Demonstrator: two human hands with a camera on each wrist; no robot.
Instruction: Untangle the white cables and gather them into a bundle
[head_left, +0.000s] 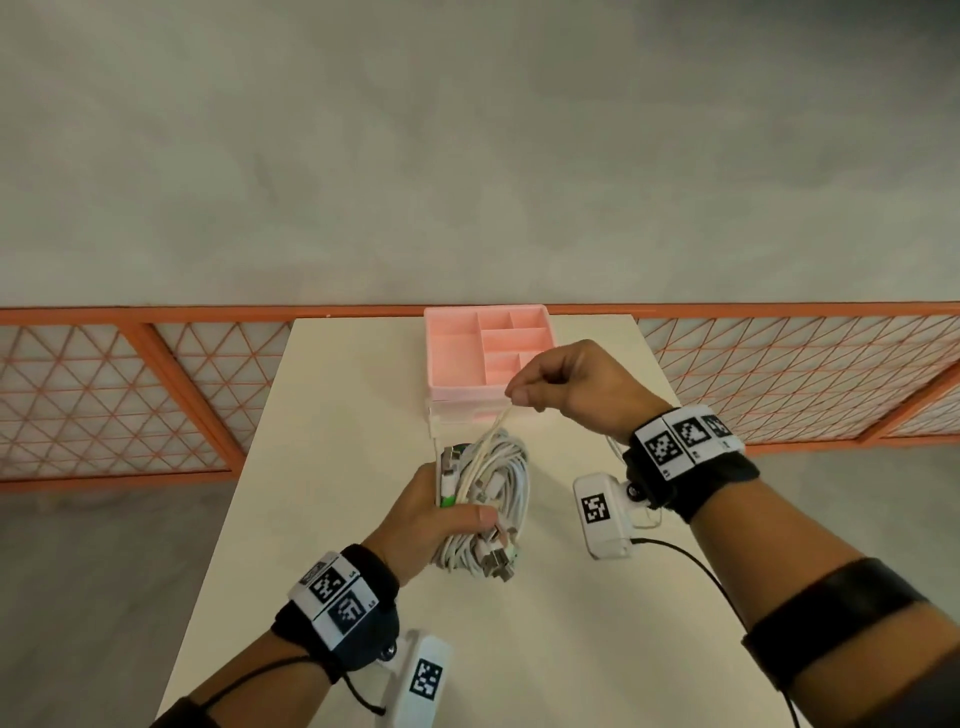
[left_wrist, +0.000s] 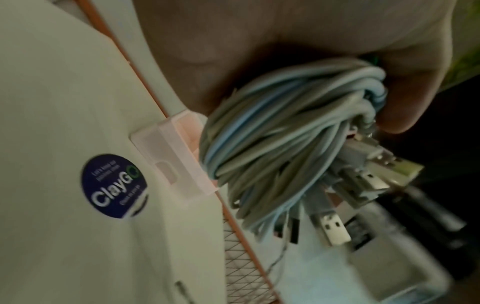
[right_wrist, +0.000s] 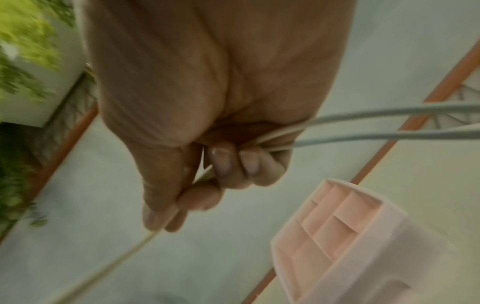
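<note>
Left hand: the person's left hand (head_left: 431, 519) is closing its fingers and thumb around a thick coil of white rubber-sheathed cables (head_left: 491, 499), holding it just above the pale cream table (head_left: 332, 415) near the table's centre.
Cable ends: several silver USB plugs (left_wrist: 335, 228) are hanging out of the coil at its 5 o'clock side.
Right hand: the right hand (head_left: 563, 387) is pinching a loop of white strands (head_left: 496, 423) between thumb and curled fingers (right_wrist: 223, 162), lifting it toward 1 o'clock from the coil.
Background: a pink plastic compartment organiser (head_left: 485, 353) is sitting at 12 o'clock, beyond both hands and apart from the cables.
Step, as I judge it: one loop is being drawn free of the tangle.
Doing it well: the pull is probably best kept slow and in line with the strand, the left grip easing slightly so the loop slides rather than tightening a knot.
</note>
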